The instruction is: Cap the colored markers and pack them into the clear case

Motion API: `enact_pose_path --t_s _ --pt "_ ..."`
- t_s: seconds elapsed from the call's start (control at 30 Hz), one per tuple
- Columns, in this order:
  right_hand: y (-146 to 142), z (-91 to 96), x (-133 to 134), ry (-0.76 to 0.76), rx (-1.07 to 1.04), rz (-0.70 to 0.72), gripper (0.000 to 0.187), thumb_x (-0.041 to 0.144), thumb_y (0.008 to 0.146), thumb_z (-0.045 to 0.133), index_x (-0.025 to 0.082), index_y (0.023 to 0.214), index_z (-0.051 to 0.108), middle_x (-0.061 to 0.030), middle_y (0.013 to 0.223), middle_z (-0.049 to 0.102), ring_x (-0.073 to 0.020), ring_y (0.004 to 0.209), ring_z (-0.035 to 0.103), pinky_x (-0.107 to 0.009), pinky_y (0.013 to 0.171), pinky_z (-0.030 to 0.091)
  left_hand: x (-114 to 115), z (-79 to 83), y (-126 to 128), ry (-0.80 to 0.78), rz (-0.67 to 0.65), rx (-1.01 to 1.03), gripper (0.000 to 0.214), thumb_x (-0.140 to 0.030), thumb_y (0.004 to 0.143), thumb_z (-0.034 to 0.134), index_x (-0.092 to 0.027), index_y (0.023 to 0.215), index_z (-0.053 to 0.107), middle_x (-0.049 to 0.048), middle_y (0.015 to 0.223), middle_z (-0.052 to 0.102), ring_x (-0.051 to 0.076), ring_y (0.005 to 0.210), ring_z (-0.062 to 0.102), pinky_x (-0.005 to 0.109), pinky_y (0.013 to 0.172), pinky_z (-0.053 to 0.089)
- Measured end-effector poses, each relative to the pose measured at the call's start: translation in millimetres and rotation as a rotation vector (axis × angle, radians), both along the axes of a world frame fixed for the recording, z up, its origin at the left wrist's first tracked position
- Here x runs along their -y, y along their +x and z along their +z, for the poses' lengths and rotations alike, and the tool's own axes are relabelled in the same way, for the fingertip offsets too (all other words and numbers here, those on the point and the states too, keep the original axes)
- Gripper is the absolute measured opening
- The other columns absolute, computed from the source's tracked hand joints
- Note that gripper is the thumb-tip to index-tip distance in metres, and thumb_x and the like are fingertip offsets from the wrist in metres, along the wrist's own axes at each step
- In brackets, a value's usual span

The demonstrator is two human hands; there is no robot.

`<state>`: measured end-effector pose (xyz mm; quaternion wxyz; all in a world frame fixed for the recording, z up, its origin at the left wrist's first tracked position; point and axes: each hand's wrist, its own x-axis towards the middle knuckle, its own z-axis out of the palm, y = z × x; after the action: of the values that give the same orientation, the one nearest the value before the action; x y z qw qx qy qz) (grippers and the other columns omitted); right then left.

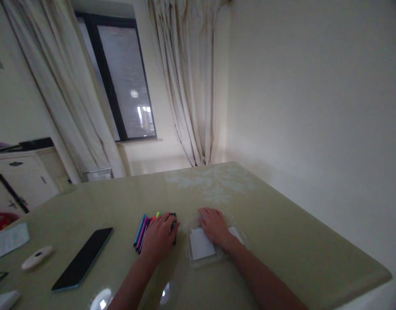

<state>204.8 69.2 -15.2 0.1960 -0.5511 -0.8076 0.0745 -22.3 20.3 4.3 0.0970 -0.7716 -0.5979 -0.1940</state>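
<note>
While L hand (159,234) sits palm-down over the markers (141,230), its fingers curl across the bundle, thumb on the R side by a dark one; can't tell if it's gripping any. R hand (214,224) lies palm-down on the clear case (202,261), fingers close tog.; can't tell if it's holding anything either. Case is just R of the markers, small gap btwn. White card (199,245) shows L of R wrist, in or on the case (can't tell which); 2nd white piece (236,234) on the other side of the wrist. Blue, pink + dark markers stick out L of the hand, yellow/orange ends past the knuckles. Further L, black phone (83,259) flat on the bench (288,262), apart from markers. Then white oval thing (32,261) w/ dark spot, pale sheet (10,242) nr L edge. Behind: window (122,73) btwn curtains (193,77), cabinet (39,181) far L.
</note>
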Motion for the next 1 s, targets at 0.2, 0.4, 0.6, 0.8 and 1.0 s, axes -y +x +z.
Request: enact_pose_path --t_s 0.2,0.4,0.6,0.8,1.0 --pt "13 -0.2 0 -0.032 0.039 0.043 0.042 0.019 0.098 0.042 0.021 0.138 0.056 -0.0111 0.140 0.062 -0.0234 0.130 0.053 -0.039 0.111 0.033 -9 -3.9 5 -0.076 0.182 0.016 0.031 -0.041 0.100 0.043 -0.020 0.099 0.066 0.0102 0.106 0.071 0.027 0.104 0.065 0.040 0.093 0.047" --pt "13 2.3 3 -0.019 0.078 0.034 0.042 0.015 0.095 0.042 0.023 0.134 0.058 -0.0109 0.137 0.063 -0.0247 0.127 0.054 -0.040 0.109 0.034 -8 -10.5 -51 -0.095 0.520 0.047 0.040 -0.045 0.100 0.038 -0.017 0.114 0.064 0.0159 0.121 0.066 0.036 0.113 0.060 0.047 0.088 0.049" --pt "16 0.6 2 -0.012 0.103 0.050 0.040 0.019 0.098 0.042 0.022 0.134 0.059 -0.0111 0.143 0.059 -0.0256 0.130 0.052 -0.041 0.111 0.033 -19 -27.8 -71 -0.139 0.441 0.146 0.044 -0.032 0.104 0.028 -0.014 0.124 0.064 0.0147 0.129 0.067 0.027 0.115 0.063 0.039 0.101 0.046" --pt "18 -3.2 -1 -0.004 0.112 0.076 0.041 0.020 0.099 0.041 0.019 0.136 0.058 -0.0123 0.145 0.058 -0.0258 0.133 0.051 -0.041 0.111 0.033 -18 -19.8 -80 -0.120 0.504 0.149 0.039 -0.026 0.101 0.035 -0.013 0.123 0.064 0.0171 0.121 0.070 0.028 0.113 0.064 0.039 0.103 0.044" --pt "17 1.4 0 -0.013 0.117 0.073 0.039 0.020 0.099 0.044 0.019 0.134 0.059 -0.0132 0.145 0.058 -0.0259 0.133 0.051 -0.041 0.112 0.034 -9 -2.9 -61 -0.196 0.343 0.176 0.026 -0.037 0.097 0.050 -0.021 0.095 0.070 0.0080 0.100 0.072 0.024 0.098 0.066 0.032 0.087 0.048"
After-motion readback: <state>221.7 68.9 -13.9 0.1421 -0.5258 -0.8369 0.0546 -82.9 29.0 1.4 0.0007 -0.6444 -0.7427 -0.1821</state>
